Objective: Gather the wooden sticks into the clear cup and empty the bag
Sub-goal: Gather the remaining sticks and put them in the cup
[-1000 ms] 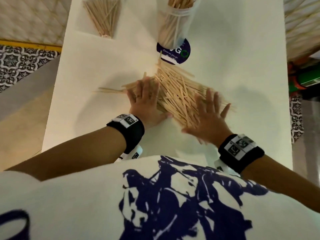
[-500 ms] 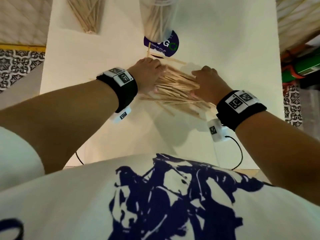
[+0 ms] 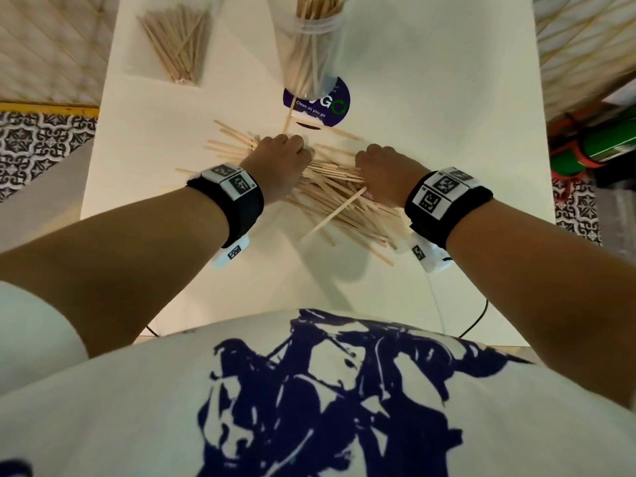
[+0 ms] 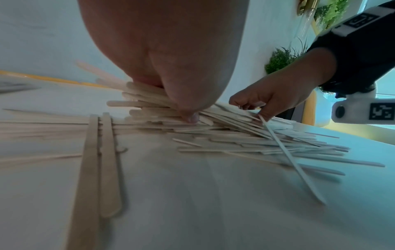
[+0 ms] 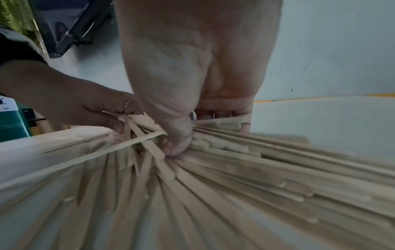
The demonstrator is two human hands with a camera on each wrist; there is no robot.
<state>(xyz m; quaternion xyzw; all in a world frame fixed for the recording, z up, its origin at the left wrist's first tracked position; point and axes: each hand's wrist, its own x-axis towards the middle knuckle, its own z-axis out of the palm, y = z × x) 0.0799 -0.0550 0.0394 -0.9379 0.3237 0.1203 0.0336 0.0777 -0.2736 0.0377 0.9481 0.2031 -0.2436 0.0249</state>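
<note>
Far left on the white table [image 3: 430,80]: clear bag [image 3: 173,43], sticks inside, not emptied yet. Left hand [image 3: 275,163] curled round one end of the loose wooden sticks [image 3: 330,197], right hand [image 3: 385,177] clamped round the other. Long axis of the bundle roughly hand to hand, sideways. Clear cup [image 3: 309,53] straight ahead beyond both hands, slightly nearer the left, already part full. Probably needs tipping upright first.
</note>
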